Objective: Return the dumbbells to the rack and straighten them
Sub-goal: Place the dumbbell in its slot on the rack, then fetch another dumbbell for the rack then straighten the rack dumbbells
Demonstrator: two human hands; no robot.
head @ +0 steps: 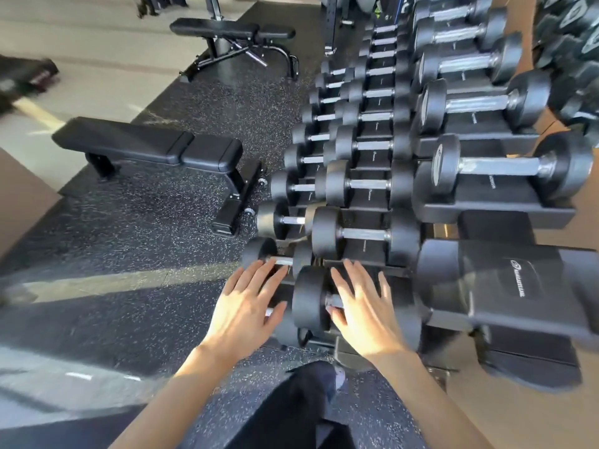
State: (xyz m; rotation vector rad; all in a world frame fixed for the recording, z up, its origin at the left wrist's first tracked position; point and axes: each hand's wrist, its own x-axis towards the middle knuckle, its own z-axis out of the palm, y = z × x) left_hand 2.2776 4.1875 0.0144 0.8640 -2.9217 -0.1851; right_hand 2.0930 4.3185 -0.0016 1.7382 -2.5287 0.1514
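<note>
- Black rubber heads lie just under the fingers (351,280). On the left hand (246,309) and the right hand (366,312) the fingers are straight and spread and grip nothing. I cannot tell whether they touch metal.
- The right hand hovers over the handle of the nearest dumbbell (308,299) on the middle tier. The left is over the lower-tier dumbbell (259,251) beside it. Both dumbbells already lie in the rack (486,215).
- The heads sit close together, so a finger closing round a handle near its end could be pinched against the neighbouring head.
- A sideways push to straighten one could roll it off its cradle toward the trouser leg (304,403) directly below.
- The empty top cradle (515,286) suggests a dumbbell is not yet back. Lifting a heavy one that high invites a slip.
</note>
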